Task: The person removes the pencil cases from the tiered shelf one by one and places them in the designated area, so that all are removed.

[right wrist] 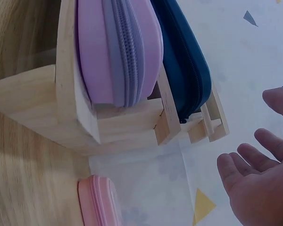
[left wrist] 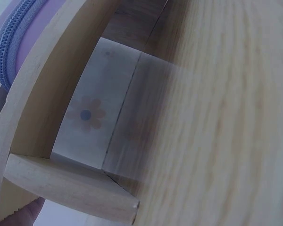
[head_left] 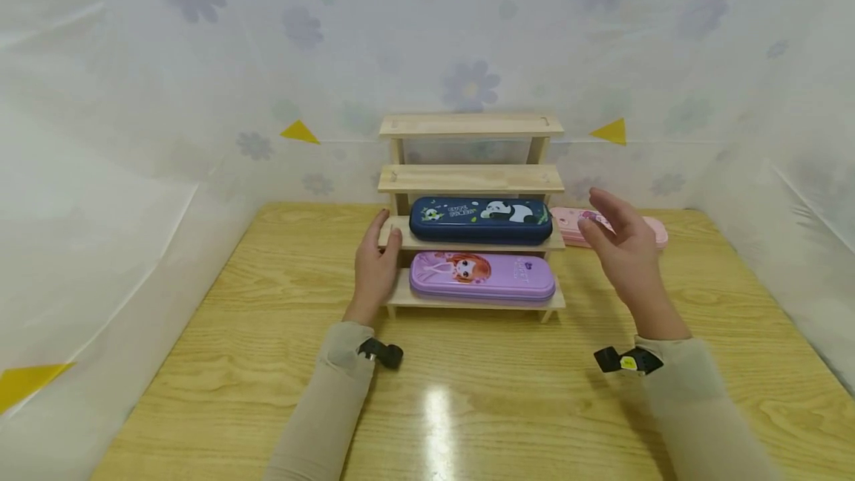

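Observation:
A stepped wooden rack (head_left: 470, 178) stands on the table. A dark blue panda pencil case (head_left: 477, 223) lies on its second shelf from the bottom, and a purple pencil case (head_left: 508, 277) with a red-haired girl lies on the lowest. My left hand (head_left: 375, 269) rests against the rack's left end, thumb over the shelf end; the left wrist view shows only a bit of it. Raised at the right, my right hand (head_left: 629, 262) holds nothing, its fingers spread apart from the thumb. Behind it a pink pencil case (head_left: 566, 225) lies on the table, partly hidden.
Both upper shelves (head_left: 470, 125) of the rack rise toward the back. The wood-grain table (head_left: 267, 362) runs up to a flower-printed white sheet (head_left: 374, 43), which also hangs along both sides. Yellow triangles (head_left: 609, 132) are stuck on the sheet.

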A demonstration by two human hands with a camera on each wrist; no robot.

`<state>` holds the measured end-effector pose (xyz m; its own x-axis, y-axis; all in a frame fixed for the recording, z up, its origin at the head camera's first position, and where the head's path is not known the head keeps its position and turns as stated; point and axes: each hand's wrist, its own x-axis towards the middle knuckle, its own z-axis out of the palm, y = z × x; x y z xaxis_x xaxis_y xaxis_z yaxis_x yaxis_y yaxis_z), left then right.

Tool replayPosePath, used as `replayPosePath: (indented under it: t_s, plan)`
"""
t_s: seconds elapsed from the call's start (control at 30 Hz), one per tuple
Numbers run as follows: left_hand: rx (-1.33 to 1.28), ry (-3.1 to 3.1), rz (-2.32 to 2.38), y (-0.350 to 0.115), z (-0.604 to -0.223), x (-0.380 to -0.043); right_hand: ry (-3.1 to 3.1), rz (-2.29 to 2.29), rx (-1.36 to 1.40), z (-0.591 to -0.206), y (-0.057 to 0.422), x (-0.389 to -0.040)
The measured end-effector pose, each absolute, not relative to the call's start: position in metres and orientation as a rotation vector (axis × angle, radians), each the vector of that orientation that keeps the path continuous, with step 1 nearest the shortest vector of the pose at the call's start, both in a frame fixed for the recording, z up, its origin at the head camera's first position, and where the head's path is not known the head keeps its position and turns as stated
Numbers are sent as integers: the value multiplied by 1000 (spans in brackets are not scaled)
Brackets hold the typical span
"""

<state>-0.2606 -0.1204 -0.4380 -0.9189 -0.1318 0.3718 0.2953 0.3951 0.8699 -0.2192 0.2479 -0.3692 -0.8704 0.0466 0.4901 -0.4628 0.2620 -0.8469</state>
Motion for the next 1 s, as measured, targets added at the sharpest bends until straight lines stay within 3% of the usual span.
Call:
replayPosePath:
  t_s: [0.63, 1.0]
  plan:
    - [-157, -2290, -1526, -119, -438, -259, -2179, 1654, 471, -361, 214, -228]
    - [-166, -2275, -1528, -122, -438, -260, -2381, 1382, 537, -378, 198, -237]
